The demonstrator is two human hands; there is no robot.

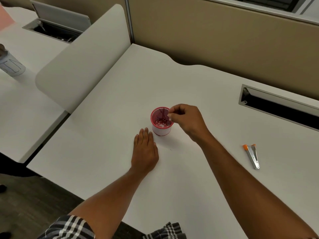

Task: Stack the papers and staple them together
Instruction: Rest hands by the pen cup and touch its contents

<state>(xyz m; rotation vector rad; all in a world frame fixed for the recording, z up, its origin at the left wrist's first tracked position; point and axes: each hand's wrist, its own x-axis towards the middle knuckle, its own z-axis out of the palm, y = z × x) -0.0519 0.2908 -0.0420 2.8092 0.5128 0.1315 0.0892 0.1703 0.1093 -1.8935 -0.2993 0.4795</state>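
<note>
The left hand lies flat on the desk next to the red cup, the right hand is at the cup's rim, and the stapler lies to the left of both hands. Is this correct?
One detail is wrong: in the head view the stapler lies to the right of both hands, not left. The rest holds.

Only lettering I can spot is dark strokes on that white cup (13, 67) far left, too blurred to read.
</note>
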